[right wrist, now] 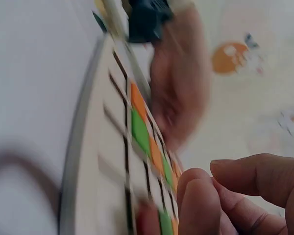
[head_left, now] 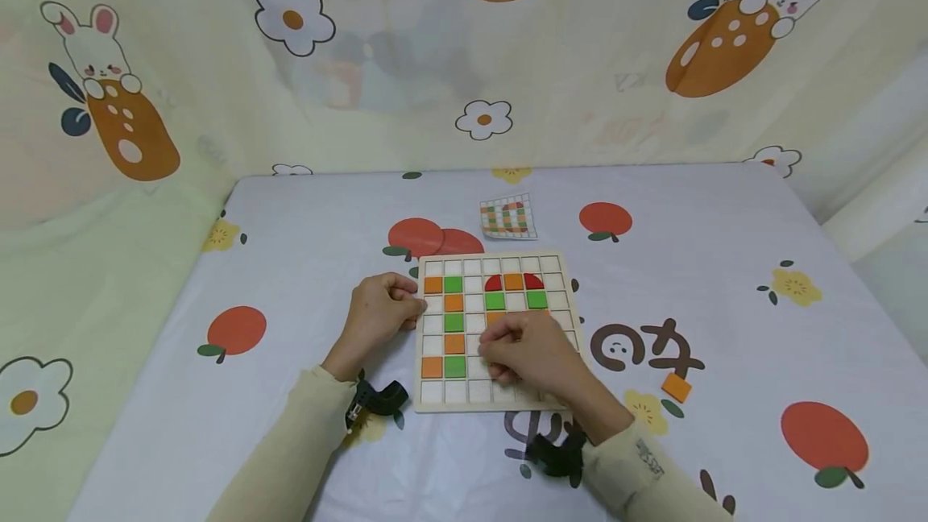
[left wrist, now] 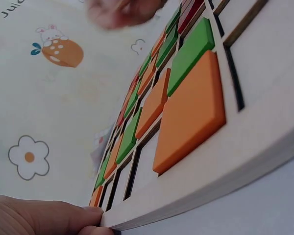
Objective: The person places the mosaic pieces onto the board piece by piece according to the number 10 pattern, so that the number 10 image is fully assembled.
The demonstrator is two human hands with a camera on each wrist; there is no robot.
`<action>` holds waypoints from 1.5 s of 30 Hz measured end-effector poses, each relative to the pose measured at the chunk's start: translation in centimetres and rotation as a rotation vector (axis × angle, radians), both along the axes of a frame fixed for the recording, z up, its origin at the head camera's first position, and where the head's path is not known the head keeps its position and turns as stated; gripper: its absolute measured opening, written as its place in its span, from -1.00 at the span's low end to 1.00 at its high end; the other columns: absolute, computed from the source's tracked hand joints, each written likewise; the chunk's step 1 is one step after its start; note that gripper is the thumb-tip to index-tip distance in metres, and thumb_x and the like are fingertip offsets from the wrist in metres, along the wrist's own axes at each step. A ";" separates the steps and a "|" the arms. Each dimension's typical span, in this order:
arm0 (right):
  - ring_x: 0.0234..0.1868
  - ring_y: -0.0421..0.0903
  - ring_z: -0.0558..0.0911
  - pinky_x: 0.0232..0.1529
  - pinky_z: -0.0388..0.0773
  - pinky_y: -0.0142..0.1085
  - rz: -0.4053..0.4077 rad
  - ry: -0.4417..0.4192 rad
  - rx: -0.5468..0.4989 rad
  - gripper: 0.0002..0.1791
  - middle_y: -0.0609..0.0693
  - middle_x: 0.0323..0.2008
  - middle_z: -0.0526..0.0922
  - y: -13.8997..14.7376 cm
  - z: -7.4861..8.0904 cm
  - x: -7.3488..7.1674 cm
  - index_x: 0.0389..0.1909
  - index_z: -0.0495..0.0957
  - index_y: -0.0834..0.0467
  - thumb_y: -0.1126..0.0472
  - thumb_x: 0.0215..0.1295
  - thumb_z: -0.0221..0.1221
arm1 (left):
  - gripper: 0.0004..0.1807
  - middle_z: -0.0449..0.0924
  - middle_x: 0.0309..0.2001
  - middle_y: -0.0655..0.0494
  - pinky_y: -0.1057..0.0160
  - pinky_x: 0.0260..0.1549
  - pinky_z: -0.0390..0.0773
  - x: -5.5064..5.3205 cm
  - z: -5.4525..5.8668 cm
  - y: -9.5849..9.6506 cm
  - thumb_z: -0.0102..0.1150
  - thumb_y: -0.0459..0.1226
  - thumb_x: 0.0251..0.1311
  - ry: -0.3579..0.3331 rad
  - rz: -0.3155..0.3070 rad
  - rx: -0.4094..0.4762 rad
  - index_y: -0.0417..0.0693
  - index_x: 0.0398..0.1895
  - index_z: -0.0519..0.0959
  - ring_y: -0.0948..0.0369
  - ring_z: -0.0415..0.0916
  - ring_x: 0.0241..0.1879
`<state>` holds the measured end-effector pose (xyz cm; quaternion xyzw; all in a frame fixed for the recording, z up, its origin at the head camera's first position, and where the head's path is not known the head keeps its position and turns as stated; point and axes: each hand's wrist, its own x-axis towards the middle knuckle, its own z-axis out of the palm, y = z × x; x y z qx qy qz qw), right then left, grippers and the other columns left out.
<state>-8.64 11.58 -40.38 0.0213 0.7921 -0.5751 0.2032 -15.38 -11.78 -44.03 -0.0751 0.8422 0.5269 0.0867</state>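
Observation:
A pale wooden grid board [head_left: 442, 408] lies on the table, with orange and green square tiles and red rounded pieces set in its cells. At its left edge my left hand [head_left: 373, 314] grips the rim; the left wrist view shows the thumb [left wrist: 71, 215] on the border. Over the lower middle of the board hovers my right hand [head_left: 532, 349], hiding several cells. Its fingers are loosely bent, thumb near the forefinger [right wrist: 200, 205], and no piece shows between them. Near these fingers a blurred red piece [right wrist: 148, 219] sits on the board.
A loose orange tile [head_left: 677, 387] lies on the cloth to the right of the board. Behind the board stands a small printed pattern card [head_left: 507, 217]. Black camera mounts [head_left: 557, 455] are strapped to both wrists. The tablecloth [head_left: 732, 264] carries printed fruit and flowers.

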 end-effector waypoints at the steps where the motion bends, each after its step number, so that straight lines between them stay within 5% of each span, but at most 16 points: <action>1: -0.55 -0.10 0.64 -0.44 0.72 -0.31 -0.022 0.000 0.002 -0.86 0.09 -0.50 0.69 1.0 0.1 0.2 -0.18 0.70 0.30 0.30 0.33 0.36 | -0.79 0.62 -0.40 -0.02 0.35 -0.50 0.70 0.0 0.0 0.0 0.46 -0.36 0.19 -0.001 0.000 -0.001 -0.21 -0.14 0.67 0.21 0.59 -0.57; 6: -0.50 -0.07 0.64 -0.44 0.71 -0.33 -0.132 0.032 0.085 -0.75 0.08 -0.43 0.70 6.7 0.4 1.5 -0.06 0.68 0.36 0.26 0.36 0.35 | -0.79 0.62 -0.38 -0.02 0.36 -0.51 0.69 0.0 0.0 -0.1 0.46 -0.35 0.20 -0.004 0.001 -0.007 -0.19 -0.14 0.67 0.20 0.60 -0.55; 14: -0.45 -0.11 0.54 -0.53 0.50 -0.33 -0.261 0.080 0.440 -0.66 -0.01 -0.49 0.65 14.8 -0.6 3.8 -0.01 0.69 0.30 0.13 0.36 0.36 | -0.79 0.61 -0.41 -0.03 0.33 -0.49 0.71 0.0 0.4 -0.2 0.47 -0.37 0.18 -0.001 -0.001 0.009 -0.21 -0.16 0.67 0.20 0.60 -0.56; 18: -0.38 -0.09 0.47 -0.47 0.37 -0.33 -0.258 0.068 0.562 -0.57 -0.01 -0.49 0.57 17.0 -0.9 4.9 0.04 0.68 0.31 0.09 0.30 0.42 | -0.79 0.61 -0.42 -0.03 0.33 -0.49 0.71 0.0 0.3 -0.2 0.48 -0.37 0.18 -0.005 0.001 0.010 -0.21 -0.17 0.66 0.20 0.59 -0.57; 32: -0.26 -0.06 0.51 -0.35 0.39 -0.29 -0.178 0.139 0.712 -0.70 -0.03 -0.36 0.61 18.1 -1.1 5.3 -0.21 0.73 0.17 0.07 0.15 0.50 | -0.79 0.60 -0.44 -0.02 0.33 -0.51 0.71 0.0 0.1 -0.1 0.48 -0.38 0.17 0.007 0.004 0.009 -0.22 -0.17 0.67 0.21 0.59 -0.58; 45: -0.32 -0.12 0.51 -0.35 0.36 -0.29 -0.150 0.062 0.704 -0.66 -0.12 -0.45 0.62 18.2 -0.4 5.2 -0.25 0.70 0.19 0.05 0.10 0.53 | -0.79 0.60 -0.44 -0.02 0.33 -0.50 0.70 0.0 -0.1 0.0 0.48 -0.38 0.17 0.006 0.002 0.007 -0.21 -0.17 0.66 0.20 0.59 -0.58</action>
